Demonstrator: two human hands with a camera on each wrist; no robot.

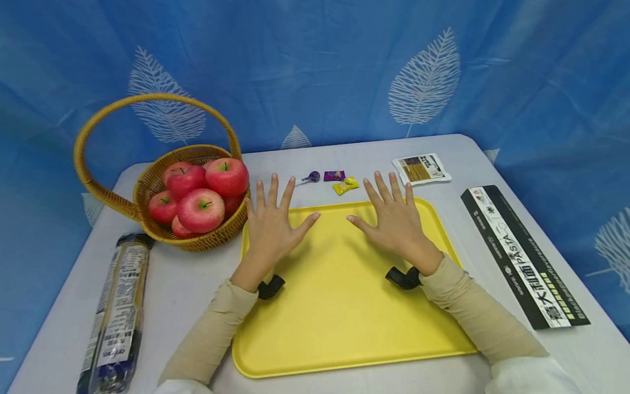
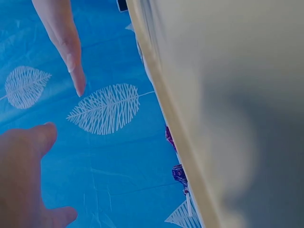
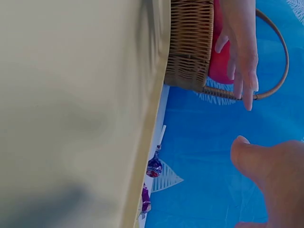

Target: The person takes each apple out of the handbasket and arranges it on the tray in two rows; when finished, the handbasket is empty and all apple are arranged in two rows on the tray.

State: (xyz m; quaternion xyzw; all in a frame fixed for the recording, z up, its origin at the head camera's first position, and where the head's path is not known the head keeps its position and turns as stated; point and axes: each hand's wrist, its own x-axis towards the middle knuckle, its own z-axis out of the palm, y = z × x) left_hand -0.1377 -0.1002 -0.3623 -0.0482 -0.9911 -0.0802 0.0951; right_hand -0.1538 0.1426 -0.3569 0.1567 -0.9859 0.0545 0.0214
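Observation:
Both hands hover palm down above a yellow tray (image 1: pixel 334 317), fingers straight and spread, holding nothing. My left hand (image 1: pixel 272 232) is over the tray's left part, near a wicker basket (image 1: pixel 216 238) heaped with red apples (image 1: pixel 200 210). My right hand (image 1: pixel 396 224) is over the right part of the tray. Just beyond the tray's far edge lie a lollipop (image 1: pixel 313 177), a purple-wrapped candy (image 1: pixel 334 175) and a yellow-wrapped candy (image 1: pixel 346 185). In the left wrist view the lollipop (image 2: pixel 179 175) shows past the tray's rim.
A white food pouch (image 1: pixel 421 168) lies at the back right. Along the right side is a long black pasta box (image 1: pixel 524 257). A clear-wrapped package of noodles (image 1: pixel 118 312) lies at the left, in front of the basket. Behind the white table hangs a blue leaf-patterned cloth (image 1: pixel 315 71).

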